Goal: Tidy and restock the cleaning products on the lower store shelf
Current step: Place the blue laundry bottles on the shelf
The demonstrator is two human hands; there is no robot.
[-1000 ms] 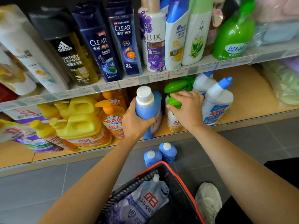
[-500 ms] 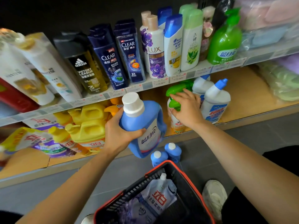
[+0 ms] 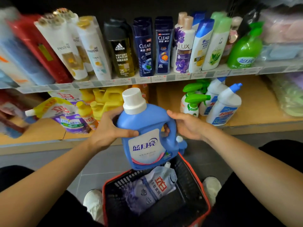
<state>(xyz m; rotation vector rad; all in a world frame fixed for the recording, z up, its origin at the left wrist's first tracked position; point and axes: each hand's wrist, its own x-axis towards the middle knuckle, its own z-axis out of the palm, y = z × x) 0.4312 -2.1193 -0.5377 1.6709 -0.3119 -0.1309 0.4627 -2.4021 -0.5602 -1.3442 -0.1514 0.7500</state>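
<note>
A blue detergent bottle (image 3: pixel 147 136) with a white cap hangs in the air in front of the lower shelf (image 3: pixel 255 112), above the basket (image 3: pixel 196 190). My left hand (image 3: pixel 108 130) grips its left side, thumb across the front. My right hand (image 3: pixel 185 124) holds its handle on the right, fingers curled through the loop. On the lower shelf stand green-trigger spray bottles (image 3: pixel 191 104) and white toilet cleaner bottles (image 3: pixel 224 107) to the right, yellow jugs (image 3: pixel 105 100) and a refill pouch (image 3: pixel 65 115) to the left.
The black basket with a red rim sits on the grey floor between my shoes and holds a purple refill pouch (image 3: pixel 154 187). A small blue bottle (image 3: pixel 182 143) stands on the floor behind the held one. Shampoo bottles (image 3: pixel 146 46) fill the upper shelf.
My left hand has drawn the blue bottle away from the shelf, toward me. My right hand left the green spray bottle and took the blue bottle's handle.
</note>
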